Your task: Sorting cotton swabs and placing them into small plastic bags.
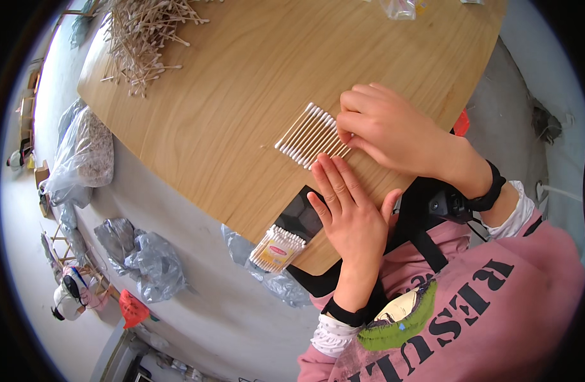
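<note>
A row of cotton swabs (311,137) lies side by side on the wooden table, their wooden sticks parallel and white tips lined up. At the row's right end, my right hand (391,130) is closed, thumb and fingers pinched at the last swab, which they partly cover. My left hand (353,219) lies with fingers straight and apart, its fingertips at the near tips of the row. To its left, at the table's edge, sits a pack of cotton swabs (276,249) with a yellow and pink label, beside a flat black glossy object (300,213).
A large loose heap of cotton swabs (142,38) covers the table's far left corner. Clear plastic packaging (399,9) lies at the far edge. On the floor to the left stand a filled clear bag (85,153) and crumpled plastic bags (149,261). A red object (133,309) lies farther off.
</note>
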`<state>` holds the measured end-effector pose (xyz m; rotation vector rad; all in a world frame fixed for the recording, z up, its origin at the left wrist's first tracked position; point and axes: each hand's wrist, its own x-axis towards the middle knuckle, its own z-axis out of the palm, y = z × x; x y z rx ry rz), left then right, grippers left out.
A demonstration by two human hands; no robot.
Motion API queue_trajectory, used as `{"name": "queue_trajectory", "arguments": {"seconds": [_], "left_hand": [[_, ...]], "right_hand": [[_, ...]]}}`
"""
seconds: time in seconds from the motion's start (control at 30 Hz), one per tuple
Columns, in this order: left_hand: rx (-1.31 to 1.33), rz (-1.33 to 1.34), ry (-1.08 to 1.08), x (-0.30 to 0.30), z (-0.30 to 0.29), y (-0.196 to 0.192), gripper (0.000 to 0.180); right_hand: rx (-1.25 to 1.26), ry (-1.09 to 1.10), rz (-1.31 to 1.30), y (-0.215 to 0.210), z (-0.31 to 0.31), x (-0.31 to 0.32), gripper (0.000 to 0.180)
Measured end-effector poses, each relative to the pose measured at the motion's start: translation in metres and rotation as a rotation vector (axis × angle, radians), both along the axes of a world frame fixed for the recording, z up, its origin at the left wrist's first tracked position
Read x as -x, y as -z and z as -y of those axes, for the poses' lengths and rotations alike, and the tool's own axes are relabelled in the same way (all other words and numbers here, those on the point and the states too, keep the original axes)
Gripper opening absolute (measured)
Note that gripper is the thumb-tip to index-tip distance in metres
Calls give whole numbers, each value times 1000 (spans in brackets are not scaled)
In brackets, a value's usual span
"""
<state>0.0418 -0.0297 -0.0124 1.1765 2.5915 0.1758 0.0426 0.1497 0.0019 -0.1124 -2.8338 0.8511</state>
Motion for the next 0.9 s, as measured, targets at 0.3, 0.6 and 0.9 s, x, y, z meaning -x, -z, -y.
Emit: {"name": "queue_trajectory", "arguments": {"seconds": [0.3, 0.6, 0.9], "left_hand": [[-48, -7, -6, -1, -1, 2, 109], [-70, -5, -13, 0, -2, 4, 109], [-85, 13, -19, 0, -1, 4, 109]], "right_hand": [[-310, -37, 47, -4, 4, 4, 10], [-224, -25, 0, -2, 3, 10, 10], [-61, 24, -10, -8, -15, 10, 5]]}}
